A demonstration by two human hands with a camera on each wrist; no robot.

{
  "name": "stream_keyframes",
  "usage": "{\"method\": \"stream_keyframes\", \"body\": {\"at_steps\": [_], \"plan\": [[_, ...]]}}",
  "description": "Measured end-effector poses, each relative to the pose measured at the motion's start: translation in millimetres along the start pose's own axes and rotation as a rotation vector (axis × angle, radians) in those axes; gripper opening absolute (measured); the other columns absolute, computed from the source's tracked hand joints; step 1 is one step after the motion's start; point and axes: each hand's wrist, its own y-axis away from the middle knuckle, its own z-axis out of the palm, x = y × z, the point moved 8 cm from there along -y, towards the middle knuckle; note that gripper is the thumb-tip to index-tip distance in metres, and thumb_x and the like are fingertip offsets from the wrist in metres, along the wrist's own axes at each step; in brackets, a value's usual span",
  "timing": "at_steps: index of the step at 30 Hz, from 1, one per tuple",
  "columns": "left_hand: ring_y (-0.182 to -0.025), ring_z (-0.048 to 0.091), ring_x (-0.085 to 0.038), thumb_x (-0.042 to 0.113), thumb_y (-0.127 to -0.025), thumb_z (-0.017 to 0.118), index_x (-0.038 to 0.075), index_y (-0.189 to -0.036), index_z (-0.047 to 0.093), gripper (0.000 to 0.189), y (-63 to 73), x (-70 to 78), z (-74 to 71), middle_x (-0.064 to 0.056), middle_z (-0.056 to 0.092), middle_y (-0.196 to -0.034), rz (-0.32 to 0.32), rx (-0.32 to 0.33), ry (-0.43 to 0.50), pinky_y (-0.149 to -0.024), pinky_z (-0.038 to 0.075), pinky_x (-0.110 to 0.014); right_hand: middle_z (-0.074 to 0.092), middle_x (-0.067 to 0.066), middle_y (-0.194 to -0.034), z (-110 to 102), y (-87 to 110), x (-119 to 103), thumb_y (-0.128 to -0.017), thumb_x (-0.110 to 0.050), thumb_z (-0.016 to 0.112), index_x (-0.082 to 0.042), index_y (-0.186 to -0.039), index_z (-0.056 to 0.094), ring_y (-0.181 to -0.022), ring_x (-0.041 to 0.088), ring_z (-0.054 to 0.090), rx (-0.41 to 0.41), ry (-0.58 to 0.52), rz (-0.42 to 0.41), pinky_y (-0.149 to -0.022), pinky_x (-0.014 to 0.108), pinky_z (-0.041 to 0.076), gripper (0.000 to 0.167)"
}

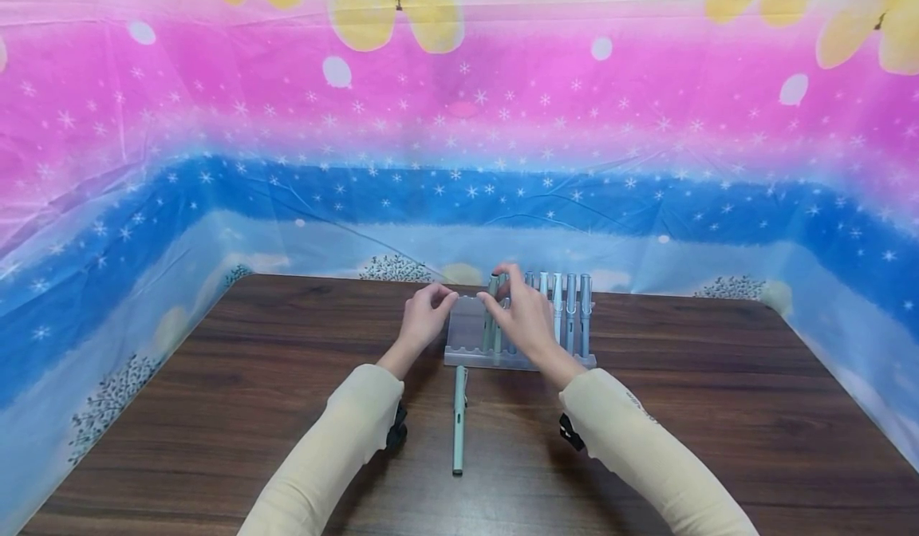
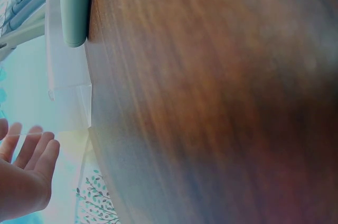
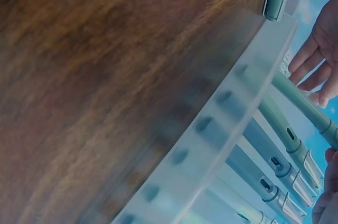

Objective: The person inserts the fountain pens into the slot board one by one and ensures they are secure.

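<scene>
A clear plastic pen rack (image 1: 467, 329) stands near the back of the table, with several green, blue and pale capped pens leaning in its slots. My left hand (image 1: 425, 314) pinches the rack's upper left edge between thumb and fingertips; its fingers (image 2: 45, 155) show around the clear panel in the left wrist view. My right hand (image 1: 527, 313) holds a green pen (image 3: 303, 100) near its cap, thumb and index finger on either side. That pen slants with its lower end at the rack's left part. Another green pen (image 1: 459, 420) lies on the table in front of the rack.
Dark wood-grain table (image 1: 251, 408) spreads around the rack. A pink and blue patterned cloth (image 1: 459, 145) hangs behind the table and along both sides. Blue and pale pens (image 1: 571, 313) fill the rack's right part, beside my right hand.
</scene>
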Motion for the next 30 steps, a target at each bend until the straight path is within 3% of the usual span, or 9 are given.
{"method": "stream_keyframes", "body": {"at_steps": [9,16,30], "plan": [[-0.098,0.054,-0.024,0.022,-0.089,0.052,0.004,-0.095,0.062,0.020,-0.5,-0.4,0.3,-0.010,0.061,-0.101,-0.017,0.000,-0.005,-0.084,0.041,-0.038,0.057,-0.004,-0.073,3.2,-0.2,3.4,-0.083,-0.029,0.061,-0.015,-0.115,0.045,-0.038,0.007,0.035,-0.072,-0.012,-0.017,-0.033,0.025,0.028,0.038],[-0.095,0.055,-0.023,0.020,-0.089,0.054,0.003,-0.094,0.062,0.020,-1.0,0.1,-0.1,-0.010,0.062,-0.098,-0.004,0.012,-0.010,-0.083,0.041,-0.037,0.055,-0.005,-0.070,10.3,-0.1,9.8,-0.081,-0.023,0.065,-0.016,-0.125,0.041,-0.044,0.006,0.040,-0.196,0.010,-0.043,-0.038,0.024,0.034,0.051],[-0.095,0.055,-0.023,0.020,-0.089,0.054,0.003,-0.093,0.062,0.020,-1.5,-0.1,0.2,-0.010,0.062,-0.098,0.001,0.014,-0.008,-0.083,0.041,-0.036,0.049,-0.006,-0.058,18.5,-3.3,19.0,-0.083,-0.024,0.062,-0.017,-0.133,0.036,-0.043,0.010,0.044,-0.320,0.059,0.120,-0.037,0.026,0.036,0.057]]}}
